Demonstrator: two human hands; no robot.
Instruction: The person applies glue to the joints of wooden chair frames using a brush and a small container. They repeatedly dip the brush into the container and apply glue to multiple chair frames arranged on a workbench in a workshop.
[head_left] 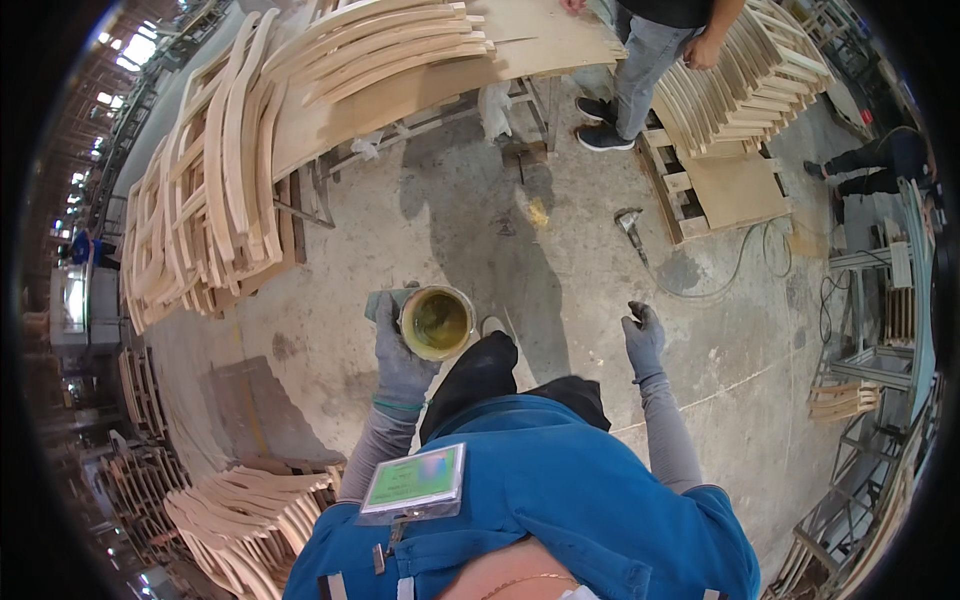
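My left hand (396, 352), in a grey glove, is wrapped round the side of a round tub (467, 322) held in front of my body. Inside the tub is a yellow-green substance (438, 318). A flat grey-green piece (384, 300) sticks out between the tub and my fingers; its kind cannot be made out. My right hand (645, 343), also gloved in grey, hangs out to the right over the concrete floor. Its fingers are loosely curled, the thumb stands apart from them, and nothing shows in it.
Curved wooden frames (215, 170) are stacked at the left, and more curved slats (390, 45) lie on a board-topped table (350, 115). A person (645, 70) stands ahead beside a loaded pallet (690, 215). A corded power tool (630, 228) lies on the floor, its cable (715, 293) trailing right.
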